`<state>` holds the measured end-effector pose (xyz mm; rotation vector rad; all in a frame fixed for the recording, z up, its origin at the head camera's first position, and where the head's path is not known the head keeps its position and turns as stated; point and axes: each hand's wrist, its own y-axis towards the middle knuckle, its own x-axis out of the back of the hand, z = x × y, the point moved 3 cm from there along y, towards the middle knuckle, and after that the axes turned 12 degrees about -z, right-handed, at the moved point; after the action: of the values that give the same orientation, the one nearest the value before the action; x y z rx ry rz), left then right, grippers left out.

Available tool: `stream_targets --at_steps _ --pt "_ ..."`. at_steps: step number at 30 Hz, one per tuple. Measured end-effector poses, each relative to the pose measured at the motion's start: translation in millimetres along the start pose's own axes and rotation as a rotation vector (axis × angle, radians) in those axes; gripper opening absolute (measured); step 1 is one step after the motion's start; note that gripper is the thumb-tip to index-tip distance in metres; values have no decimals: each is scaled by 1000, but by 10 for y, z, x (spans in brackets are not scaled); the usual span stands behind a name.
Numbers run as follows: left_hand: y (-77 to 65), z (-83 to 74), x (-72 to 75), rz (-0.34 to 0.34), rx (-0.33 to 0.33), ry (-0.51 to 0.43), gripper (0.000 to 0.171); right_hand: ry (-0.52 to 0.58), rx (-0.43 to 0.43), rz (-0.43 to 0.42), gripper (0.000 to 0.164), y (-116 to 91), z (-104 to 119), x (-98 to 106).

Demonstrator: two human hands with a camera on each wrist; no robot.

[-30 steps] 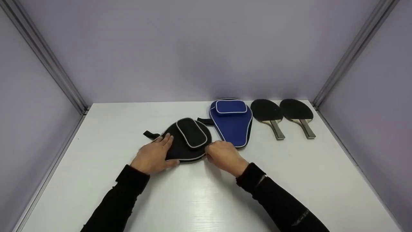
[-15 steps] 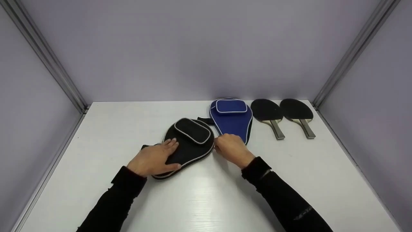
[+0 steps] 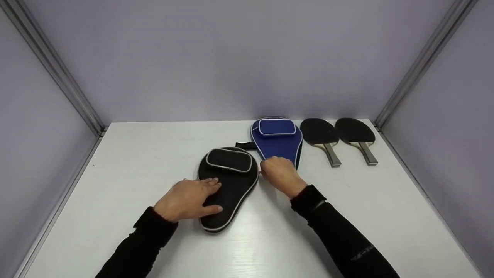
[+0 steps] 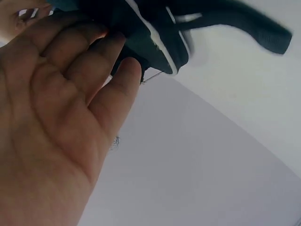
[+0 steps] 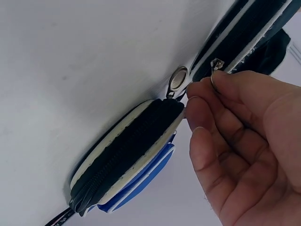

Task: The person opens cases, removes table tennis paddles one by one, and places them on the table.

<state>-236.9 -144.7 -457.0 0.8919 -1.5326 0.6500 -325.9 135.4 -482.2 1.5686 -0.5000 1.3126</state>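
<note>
A black table tennis bat case [image 3: 231, 185] with white piping and a small front pocket lies on the white table, wide end away from me. My left hand [image 3: 189, 199] rests on its left side with fingers extended; the left wrist view shows the palm [image 4: 56, 103] and the case edge [image 4: 150, 42]. At the case's right edge my right hand [image 3: 281, 173] pinches the zipper pull, whose metal slider [image 5: 216, 64] shows in the right wrist view above the thumb and curled fingers.
A blue bat case [image 3: 278, 144] lies just behind my right hand, its round metal zipper pull [image 5: 178, 79] near my fingers. Two black bats, a nearer one [image 3: 320, 133] and an outer one [image 3: 356, 133], lie at the back right. Grey walls [image 3: 239, 61] enclose the table.
The black case has turned, its narrow end swinging from the left round toward me. My right hand has moved up and right along its edge; my left hand has moved slightly nearer me.
</note>
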Motion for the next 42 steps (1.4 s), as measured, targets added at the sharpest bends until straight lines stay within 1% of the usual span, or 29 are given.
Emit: stream_targets --at_steps 4,9,12,14,18,21,24,27,30,36,42 --pt "12 -63 23 -57 -74 56 71 -7 -2 -11 17 13 -3 -6" --pt "71 -85 47 -138 -176 145 61 -17 8 -20 19 32 12 -12" --pt "116 -71 65 -178 -228 151 59 -16 20 -40 20 32 23 -16" --pt "155 -59 77 -190 -259 135 63 -15 22 -43 20 35 30 -16" --pt "260 -47 61 -164 -298 87 81 -10 7 -10 18 60 32 -27" --pt "339 -39 30 -124 -307 59 97 -6 -1 11 15 82 45 -22" --pt "404 -27 -10 -70 -309 37 105 0 -1 19 15 91 54 -23" --pt "450 -8 -56 -13 -294 11 109 5 6 14 14 88 56 -33" --pt "476 19 -98 25 -271 -5 109 11 11 11 14 85 57 -42" --pt "470 43 -135 27 -252 -6 101 30 12 -8 15 74 63 -50" --pt "461 53 -141 11 -235 33 97 47 21 -17 15 65 85 -45"
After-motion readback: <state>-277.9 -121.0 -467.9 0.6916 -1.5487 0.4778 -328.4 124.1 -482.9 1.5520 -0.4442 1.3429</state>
